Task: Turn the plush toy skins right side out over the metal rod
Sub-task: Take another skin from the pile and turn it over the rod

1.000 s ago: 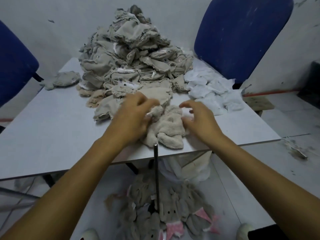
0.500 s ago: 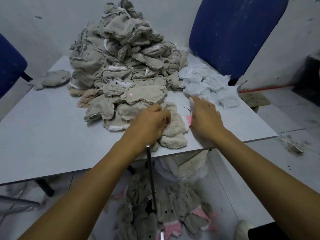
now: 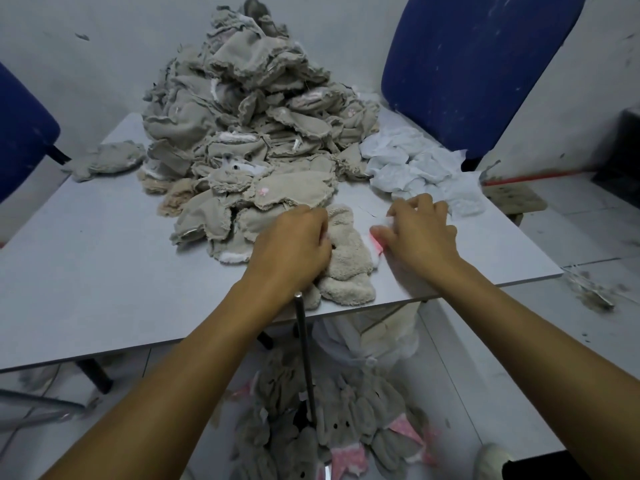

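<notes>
A fluffy beige plush skin lies at the table's near edge, fur side out. My left hand grips its left side with curled fingers. My right hand pinches the skin's pink and white right edge against the tabletop. A thin metal rod stands upright just below the table edge, its tip under my left wrist. A tall heap of inside-out grey-beige skins fills the table's far middle.
The grey table ends close to me. White fabric pieces lie at the right. Blue chairs stand behind and to the left. Turned plush toys with pink parts lie on the floor around the rod's base.
My right hand shifted from an open reach onto the skin's right edge and now pinches it. My left hand keeps its grip on the skin, which has slid nearer the table edge.
</notes>
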Motion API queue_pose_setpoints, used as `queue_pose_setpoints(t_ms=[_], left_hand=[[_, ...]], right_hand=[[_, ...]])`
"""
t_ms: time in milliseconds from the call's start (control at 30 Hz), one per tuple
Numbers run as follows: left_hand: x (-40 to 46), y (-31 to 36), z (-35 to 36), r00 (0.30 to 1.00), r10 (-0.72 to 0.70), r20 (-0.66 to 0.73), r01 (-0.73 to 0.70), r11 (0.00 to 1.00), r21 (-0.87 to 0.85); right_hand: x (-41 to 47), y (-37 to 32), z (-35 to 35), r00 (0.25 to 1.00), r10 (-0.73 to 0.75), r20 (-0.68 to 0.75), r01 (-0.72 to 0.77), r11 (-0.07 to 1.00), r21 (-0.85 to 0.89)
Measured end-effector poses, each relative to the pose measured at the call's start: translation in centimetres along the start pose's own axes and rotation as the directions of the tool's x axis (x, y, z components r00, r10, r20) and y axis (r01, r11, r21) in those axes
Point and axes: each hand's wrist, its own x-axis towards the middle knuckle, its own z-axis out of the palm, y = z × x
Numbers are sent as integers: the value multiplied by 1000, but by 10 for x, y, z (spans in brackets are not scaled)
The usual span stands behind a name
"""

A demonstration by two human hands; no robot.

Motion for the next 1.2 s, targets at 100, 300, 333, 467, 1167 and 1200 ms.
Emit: queue_pose_setpoints(t_ms=[100, 300, 333, 467, 1167, 1200], left_hand=[[-1, 3, -2, 989, 103, -102, -106, 994, -19], [-2, 6, 10, 986, 85, 146, -91, 995, 36], [0, 4, 10, 987, 70, 143, -71, 997, 1], [8, 1, 8, 971, -101, 217, 124, 988, -94], [-1, -8, 15, 891, -364, 271, 447, 604, -660], [0, -9, 16, 893, -357, 276, 446, 611, -654]], right_hand=[[-1, -5, -14, 982, -50, -183, 102, 953, 284], [-20, -44, -21, 947, -119, -299, 262, 822, 505], [-25, -51, -16, 956, -110, -273, 249, 796, 551], [-39, -63, 8, 964, -63, -259, 206, 792, 575], [-52, -46, 23, 956, -245, -162, 290, 696, 657], [-52, -46, 24, 959, -226, -173, 284, 731, 620]])
